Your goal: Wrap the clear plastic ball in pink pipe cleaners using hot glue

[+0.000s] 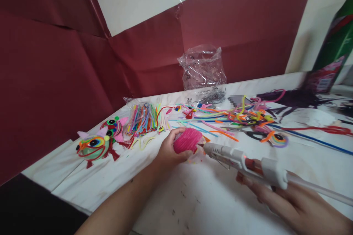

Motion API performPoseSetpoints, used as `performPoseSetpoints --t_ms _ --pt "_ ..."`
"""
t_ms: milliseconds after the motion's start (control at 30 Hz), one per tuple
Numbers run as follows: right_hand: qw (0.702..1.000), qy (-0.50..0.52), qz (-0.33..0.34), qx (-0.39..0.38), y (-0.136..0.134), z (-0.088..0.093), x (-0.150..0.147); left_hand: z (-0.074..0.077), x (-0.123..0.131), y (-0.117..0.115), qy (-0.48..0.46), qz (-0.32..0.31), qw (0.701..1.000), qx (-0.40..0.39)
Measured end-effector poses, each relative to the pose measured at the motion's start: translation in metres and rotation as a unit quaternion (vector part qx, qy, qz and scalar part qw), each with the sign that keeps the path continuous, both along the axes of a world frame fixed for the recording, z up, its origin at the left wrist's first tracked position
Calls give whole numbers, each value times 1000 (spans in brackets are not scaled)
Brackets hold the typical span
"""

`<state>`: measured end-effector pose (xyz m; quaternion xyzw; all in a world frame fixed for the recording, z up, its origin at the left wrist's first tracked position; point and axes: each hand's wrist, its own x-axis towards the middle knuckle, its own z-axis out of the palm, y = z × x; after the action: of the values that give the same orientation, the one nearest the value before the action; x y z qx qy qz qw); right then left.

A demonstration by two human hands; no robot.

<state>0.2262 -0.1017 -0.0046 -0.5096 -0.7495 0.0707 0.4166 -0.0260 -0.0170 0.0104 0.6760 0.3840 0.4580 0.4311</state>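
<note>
My left hand [171, 147] is closed around a pink ball-shaped craft piece [187, 140] whose surface looks ribbed like wound pipe cleaners. Bits of orange and clear material show at its right and lower side. In my right hand [275, 194] is a white hot glue gun [234, 157], with a small red light lit and a glue stick [320, 190] sticking out of its back. The gun's nozzle points left and meets or nearly meets the right side of the pink piece; I cannot tell whether they touch.
Two colourful lion-head ornaments [95, 147] with red tassels stand at the left. Behind my hands lie bundled pipe cleaners [146, 120], loose pipe cleaners [224, 135], scissors [252, 134] and a clear plastic bag [204, 69]. Dark purple strands [292, 99] and a green package [332, 49] are at the right.
</note>
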Motion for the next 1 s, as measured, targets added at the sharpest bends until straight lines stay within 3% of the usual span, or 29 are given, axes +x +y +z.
performPoseSetpoints --t_ms 667,1000 --pt "1000 -8 20 -15 2 0 2 -3 -1 1 -12 -4 1000 1" --pt "999 -14 35 -6 0 11 -3 -3 0 1 -11 -3 1000 6"
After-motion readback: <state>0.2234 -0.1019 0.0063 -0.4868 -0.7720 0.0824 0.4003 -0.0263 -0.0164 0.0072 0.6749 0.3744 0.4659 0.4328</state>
